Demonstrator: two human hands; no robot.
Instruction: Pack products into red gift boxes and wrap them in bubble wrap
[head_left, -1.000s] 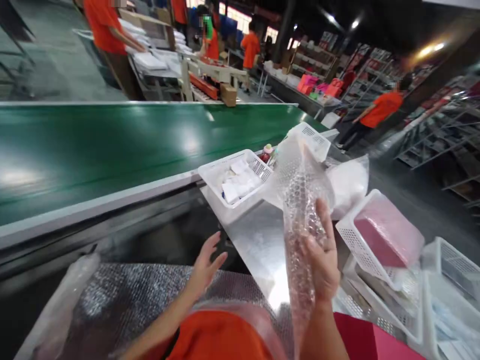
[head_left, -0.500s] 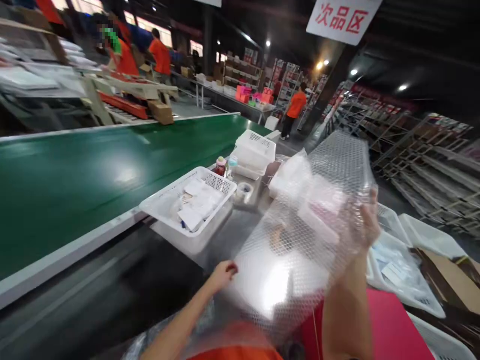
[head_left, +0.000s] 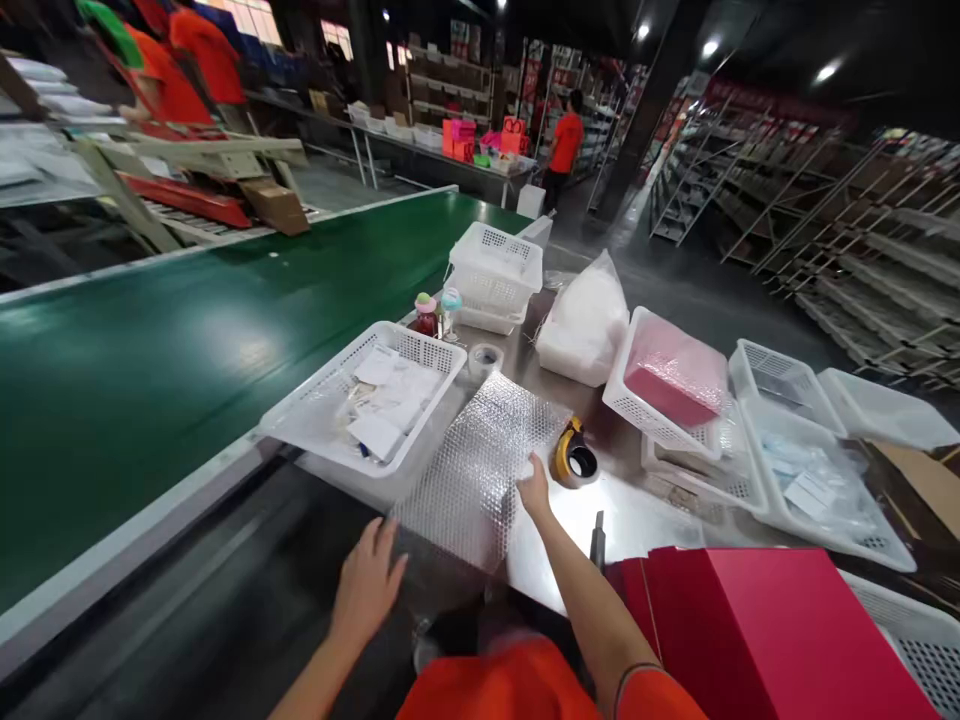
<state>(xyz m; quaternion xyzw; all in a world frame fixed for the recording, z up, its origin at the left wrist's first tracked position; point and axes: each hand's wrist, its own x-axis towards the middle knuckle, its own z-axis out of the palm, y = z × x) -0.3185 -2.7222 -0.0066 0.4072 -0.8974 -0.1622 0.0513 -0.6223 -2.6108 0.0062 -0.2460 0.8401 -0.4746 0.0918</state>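
A sheet of clear bubble wrap point(head_left: 480, 465) lies flat on the steel table point(head_left: 637, 510), its near end hanging past the table edge. My right hand point(head_left: 534, 488) rests on the sheet's right edge with the fingers down on it. My left hand point(head_left: 366, 588) is at the sheet's near left corner, fingers stretched out and touching it. A yellow tape dispenser point(head_left: 574, 455) sits just right of my right hand.
White basket of papers point(head_left: 360, 400) left of the sheet, green conveyor belt point(head_left: 172, 350) beyond. Stacked white baskets point(head_left: 495, 275), a plastic bag point(head_left: 585, 320), a basket with pink items point(head_left: 667, 385) and more baskets point(head_left: 810, 470) sit behind and right. Red boxes point(head_left: 765, 630) lie near right. People in orange stand far off.
The bubble wrap, held up in my right hand before, now lies spread on the table. Both hands have come down onto it. The camera view has swung right.
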